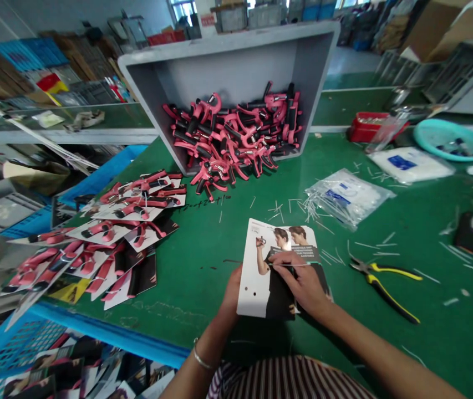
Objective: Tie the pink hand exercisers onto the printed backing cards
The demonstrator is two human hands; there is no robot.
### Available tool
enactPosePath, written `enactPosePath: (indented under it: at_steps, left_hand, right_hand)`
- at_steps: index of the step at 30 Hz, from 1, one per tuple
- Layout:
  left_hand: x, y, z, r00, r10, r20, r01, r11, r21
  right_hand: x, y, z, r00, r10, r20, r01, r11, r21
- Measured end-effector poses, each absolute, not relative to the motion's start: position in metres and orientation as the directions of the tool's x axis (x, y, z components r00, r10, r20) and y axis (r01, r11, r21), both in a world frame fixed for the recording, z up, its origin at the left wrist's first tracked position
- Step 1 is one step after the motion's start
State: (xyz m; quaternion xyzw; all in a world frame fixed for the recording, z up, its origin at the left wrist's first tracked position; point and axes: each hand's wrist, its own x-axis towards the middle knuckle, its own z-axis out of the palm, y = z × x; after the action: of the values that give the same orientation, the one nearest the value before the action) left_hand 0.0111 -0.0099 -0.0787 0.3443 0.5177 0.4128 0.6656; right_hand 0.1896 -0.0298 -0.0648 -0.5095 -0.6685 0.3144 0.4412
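Note:
Near the front edge of the table, my left hand (pixel 232 289) grips a printed backing card (pixel 257 277) along its left edge, its fingers mostly hidden beneath. The card has small punched holes and a picture of a person using a hand grip. Another card (pixel 305 237) of the same print shows behind it at the right. My right hand (pixel 303 280) lies over the cards, fingers bent and pressed together near a thin white plastic tie (pixel 288 264). A pair of pliers (pixel 375 272) with yellow and black handles rests to the right of my right hand.
A grey bin (pixel 228 50) tipped toward me holds many pink and black hand grips (pixel 236 133). Carded hand grips (pixel 107 233) are heaped at left, above a blue crate (pixel 24 338). Bags of ties (pixel 346 194), loose ties and a turquoise bowl (pixel 452 127) lie at right.

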Motion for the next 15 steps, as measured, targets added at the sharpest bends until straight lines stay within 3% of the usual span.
enactPosePath:
  at_steps: [2,5,7,9,11,15]
  left_hand:
    - [0.010,-0.010,-0.076,0.143,0.925,-0.351,-0.095,0.366,0.926]
    - [0.001,-0.013,-0.064,0.171,0.973,-0.153,0.280,0.101,0.955]
    - [-0.006,-0.018,-0.056,0.189,0.981,-0.050,0.552,-0.064,0.831]
    - [-0.012,-0.023,-0.050,0.197,0.980,-0.036,0.694,-0.113,0.711]
    - [-0.018,-0.027,-0.043,0.289,0.955,-0.065,0.697,-0.164,0.698]
    - [-0.031,-0.031,-0.022,0.595,0.798,-0.100,0.437,-0.217,0.873]
  right_hand:
    - [0.190,-0.029,-0.063,-0.114,0.957,0.268,0.381,0.291,-0.877]
    - [0.195,-0.029,-0.062,-0.142,0.958,0.248,0.333,0.282,-0.900]
    - [0.199,-0.030,-0.063,-0.151,0.963,0.221,0.312,0.259,-0.914]
    - [0.201,-0.031,-0.063,-0.165,0.967,0.195,0.300,0.238,-0.924]
    - [0.203,-0.031,-0.063,-0.174,0.969,0.177,0.285,0.221,-0.933]
    - [0.203,-0.031,-0.064,-0.144,0.975,0.167,0.243,0.199,-0.949]
